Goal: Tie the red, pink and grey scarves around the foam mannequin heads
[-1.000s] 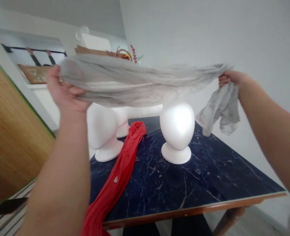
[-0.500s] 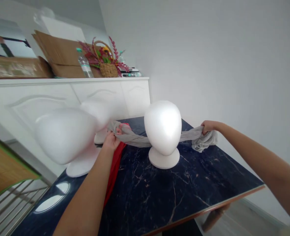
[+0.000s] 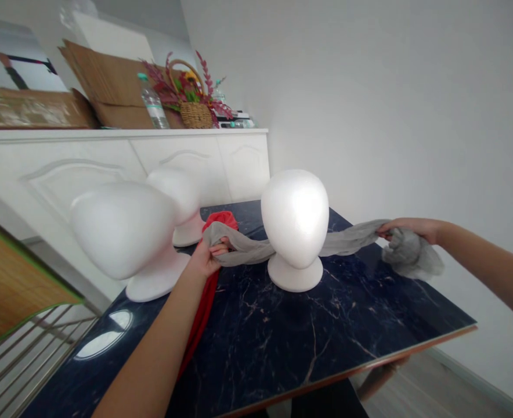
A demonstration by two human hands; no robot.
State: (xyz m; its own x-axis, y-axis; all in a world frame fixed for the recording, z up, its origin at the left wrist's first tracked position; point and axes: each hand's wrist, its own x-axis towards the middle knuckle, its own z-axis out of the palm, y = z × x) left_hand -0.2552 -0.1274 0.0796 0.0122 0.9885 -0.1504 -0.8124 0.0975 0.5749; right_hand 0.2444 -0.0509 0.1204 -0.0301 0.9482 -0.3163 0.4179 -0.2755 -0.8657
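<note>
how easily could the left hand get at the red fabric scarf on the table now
Probably yes: the left hand is right over the red fabric scarf, nothing between them. But its grip is shut on the grey fabric scarf, so it would need letting go first.

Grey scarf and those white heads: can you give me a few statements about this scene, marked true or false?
1. The grey scarf passes behind the foam head, with the left hand and the right hand each gripping an end. True.
2. The red scarf is wrapped around a head. False: it lies loose on the table.
3. Three foam heads stand on the table. True.
4. The flower basket stands on the table. False: it is on the white sideboard behind.
</note>
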